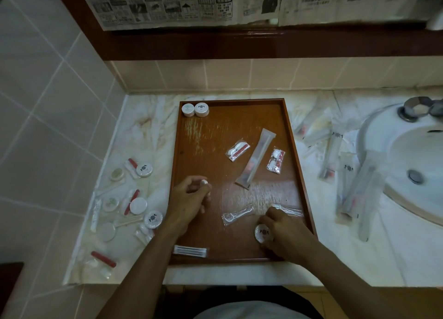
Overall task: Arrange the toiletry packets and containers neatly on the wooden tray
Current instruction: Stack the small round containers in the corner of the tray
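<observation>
Many little round containers and packets (pixel 134 206) lie in a loose bunch on the marble counter (pixel 153 126), left of the wooden tray (pixel 239 117). They are not on the tray yet.

On the tray, two round white containers (pixel 195 109) sit side by side in the far left corner, touching. That looks to us like the start of a neat row.

Our left hand (pixel 189 198) is above the tray's near left part. Its fingers are curled around something small and white, but we cannot tell what it is.

A flat packet of thin sticks (pixel 190 250) lies by the near edge. Near the middle lie a floss pick packet (pixel 237 215), a small red and white packet (pixel 237 150), a long toothbrush packet (pixel 256 158) and one more small packet (pixel 276 160), all at odd angles.

Our right hand (pixel 285 232) rests low on the tray's near right part. Its fingers close on a round container with a dark mark (pixel 261 233).

We think we are gathering the round ones. Next, this container should go up beside the two in the corner, set down flat and close to them.

More long packets (pixel 335 155) wait on the counter by the sink (pixel 412 165).
</observation>
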